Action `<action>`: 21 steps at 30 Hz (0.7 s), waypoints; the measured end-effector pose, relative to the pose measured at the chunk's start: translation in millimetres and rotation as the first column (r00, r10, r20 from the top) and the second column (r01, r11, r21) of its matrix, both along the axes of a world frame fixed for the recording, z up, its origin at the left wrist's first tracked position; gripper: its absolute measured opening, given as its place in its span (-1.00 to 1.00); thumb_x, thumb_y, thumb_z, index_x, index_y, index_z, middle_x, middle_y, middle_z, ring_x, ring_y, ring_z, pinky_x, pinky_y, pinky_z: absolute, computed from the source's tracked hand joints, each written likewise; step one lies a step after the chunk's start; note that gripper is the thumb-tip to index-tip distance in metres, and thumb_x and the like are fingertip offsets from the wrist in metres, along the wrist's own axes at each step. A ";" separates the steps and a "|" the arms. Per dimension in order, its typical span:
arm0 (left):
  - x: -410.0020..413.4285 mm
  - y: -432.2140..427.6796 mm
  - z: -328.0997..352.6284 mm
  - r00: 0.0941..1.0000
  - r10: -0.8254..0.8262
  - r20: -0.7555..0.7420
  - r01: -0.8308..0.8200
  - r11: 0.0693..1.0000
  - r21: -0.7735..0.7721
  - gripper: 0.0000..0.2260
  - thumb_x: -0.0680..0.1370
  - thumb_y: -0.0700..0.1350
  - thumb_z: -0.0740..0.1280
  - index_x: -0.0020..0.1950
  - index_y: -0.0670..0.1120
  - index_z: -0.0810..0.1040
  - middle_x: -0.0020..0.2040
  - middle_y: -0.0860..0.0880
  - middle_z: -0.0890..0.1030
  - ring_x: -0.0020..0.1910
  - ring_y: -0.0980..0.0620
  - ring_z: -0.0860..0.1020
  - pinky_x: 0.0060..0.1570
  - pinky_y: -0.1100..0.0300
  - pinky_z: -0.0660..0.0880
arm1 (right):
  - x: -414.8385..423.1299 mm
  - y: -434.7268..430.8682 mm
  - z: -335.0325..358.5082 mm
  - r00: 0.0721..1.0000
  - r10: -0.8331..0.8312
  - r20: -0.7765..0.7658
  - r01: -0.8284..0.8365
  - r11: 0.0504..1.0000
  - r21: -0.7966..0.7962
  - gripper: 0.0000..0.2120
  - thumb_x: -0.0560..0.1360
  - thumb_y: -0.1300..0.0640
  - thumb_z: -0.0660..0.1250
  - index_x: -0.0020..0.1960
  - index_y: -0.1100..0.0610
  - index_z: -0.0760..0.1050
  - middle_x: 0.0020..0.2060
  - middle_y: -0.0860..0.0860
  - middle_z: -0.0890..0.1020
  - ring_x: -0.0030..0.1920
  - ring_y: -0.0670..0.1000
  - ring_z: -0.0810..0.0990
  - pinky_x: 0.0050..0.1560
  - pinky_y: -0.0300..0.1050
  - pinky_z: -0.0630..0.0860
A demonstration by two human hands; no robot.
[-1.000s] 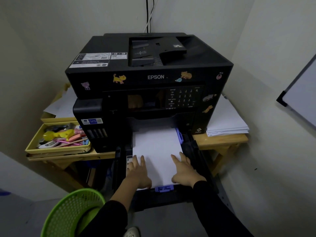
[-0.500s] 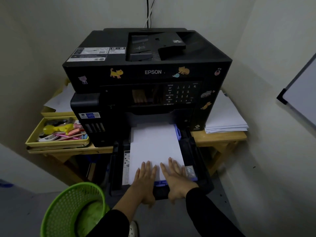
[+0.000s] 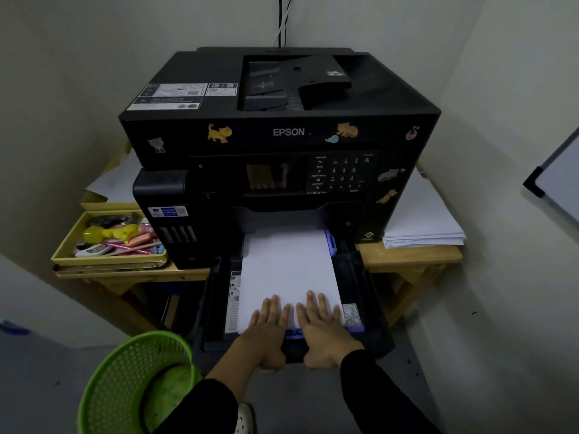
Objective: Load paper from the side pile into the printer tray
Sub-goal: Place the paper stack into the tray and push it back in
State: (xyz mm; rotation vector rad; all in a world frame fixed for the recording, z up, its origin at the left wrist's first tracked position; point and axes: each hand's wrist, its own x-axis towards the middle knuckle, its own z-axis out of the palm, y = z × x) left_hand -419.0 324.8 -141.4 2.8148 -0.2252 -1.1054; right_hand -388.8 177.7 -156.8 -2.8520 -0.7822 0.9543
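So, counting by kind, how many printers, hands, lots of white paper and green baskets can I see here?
Printers: 1, the black printer
Hands: 2, left hand and right hand, both flat on the tray paper
White paper: 3, tray paper, side pile, loose sheets
Green baskets: 1, green basket
Total: 7

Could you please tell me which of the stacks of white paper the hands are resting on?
The stack in the pulled-out tray: both the left hand and right hand lie flat on it. The side pile lies untouched.
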 end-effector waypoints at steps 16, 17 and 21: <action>80.5 14.6 0.7 0.758 0.500 0.418 -0.547 0.837 -0.010 -0.18 0.58 0.07 0.19 0.50 -0.25 -0.34 0.52 -0.25 -0.32 0.52 -0.20 -0.30 0.49 -0.04 -0.24 | 88.8 25.9 14.4 0.833 -0.454 0.316 0.434 0.891 0.135 -0.15 0.47 -0.04 0.33 0.54 0.19 -0.08 0.53 0.25 -0.12 0.51 0.26 -0.25 0.41 0.36 -0.28; 78.0 8.3 0.6 0.635 0.645 0.425 -0.671 0.733 -0.110 -0.11 0.54 0.05 0.26 0.50 -0.28 -0.34 0.50 -0.28 -0.35 0.50 -0.24 -0.32 0.48 -0.06 -0.24 | 85.6 28.0 13.5 0.775 -0.563 0.287 0.528 0.826 0.196 -0.12 0.44 0.01 0.36 0.54 0.17 -0.11 0.51 0.28 -0.19 0.49 0.30 -0.29 0.41 0.37 -0.27; 81.2 -12.3 13.9 -0.152 0.988 0.020 -0.819 -0.115 -0.563 -0.11 0.48 -0.13 0.38 0.52 -0.32 -0.22 0.52 -0.32 -0.24 0.53 -0.24 -0.21 0.49 -0.03 -0.17 | 76.1 40.9 16.2 0.297 -0.951 -0.082 0.801 0.202 0.563 0.05 0.35 0.24 0.40 0.53 0.06 -0.31 0.46 0.25 -0.40 0.49 0.30 -0.31 0.45 0.30 -0.17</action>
